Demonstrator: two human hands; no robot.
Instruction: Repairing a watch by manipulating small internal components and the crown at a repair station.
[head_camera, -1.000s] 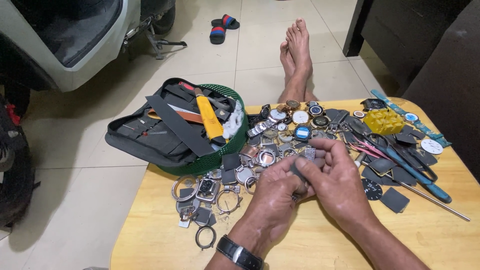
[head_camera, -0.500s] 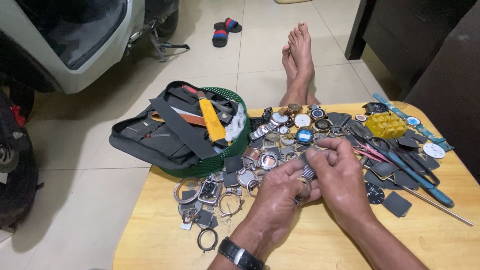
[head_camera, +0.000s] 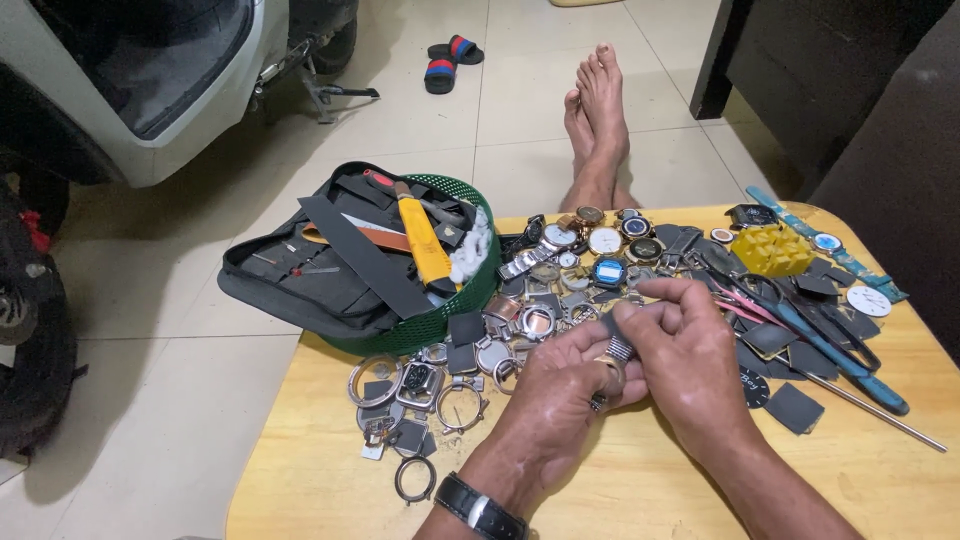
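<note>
Both hands pinch a small metal watch with a link band (head_camera: 618, 348) just above the wooden table (head_camera: 640, 480). The left hand (head_camera: 560, 385) grips the band and the right hand (head_camera: 685, 350) closes its fingertips on the top. It looks hard, light and slippery, so I think holding the edges works best.

Wooden worktop (head_camera: 330, 490) strewn with watch faces and cases. Green basket (head_camera: 470, 290) at its left edge, holding a black tool pouch (head_camera: 300, 280) and a yellow-handled tool (head_camera: 425, 240). Yellow block (head_camera: 772, 248) far right. Sandals (head_camera: 450, 60) on floor.
</note>
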